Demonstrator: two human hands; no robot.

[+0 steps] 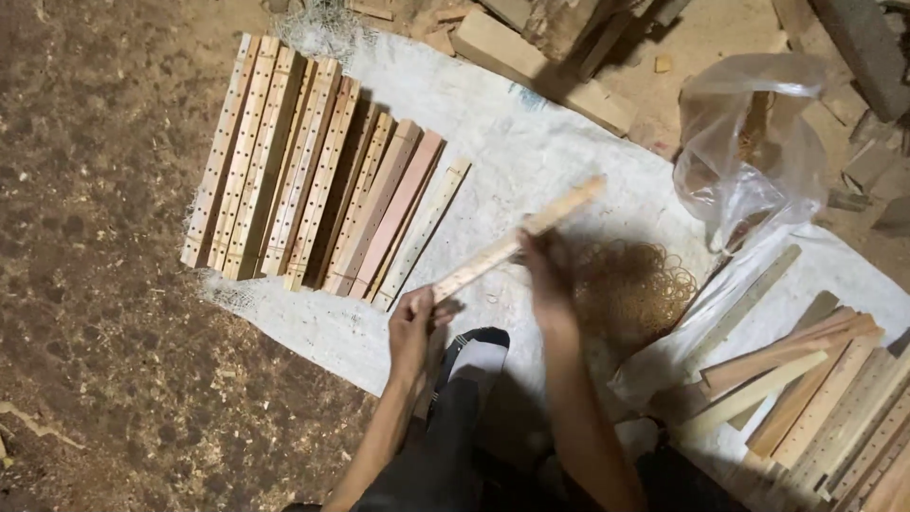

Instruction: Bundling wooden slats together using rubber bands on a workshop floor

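Drilled wooden slat (pixel 517 241) held in the air over the white woven sheet (pixel 531 152), tilted, far end higher. Left hand (pixel 412 327) fingers curled tight around its near end; right hand (pixel 548 275) closed on the middle, steadying it. Just right, a heap of rubber bands (pixel 637 289). Finished-looking slats (pixel 313 175) lie side by side at left; a looser pile (pixel 825 389) at right. Clear plastic bag (pixel 749 142) beyond. Bare dirt floor (pixel 104 284), sawdust, timber offcuts (pixel 540 57).

Warm dim light, hard shadows, slight motion blur.
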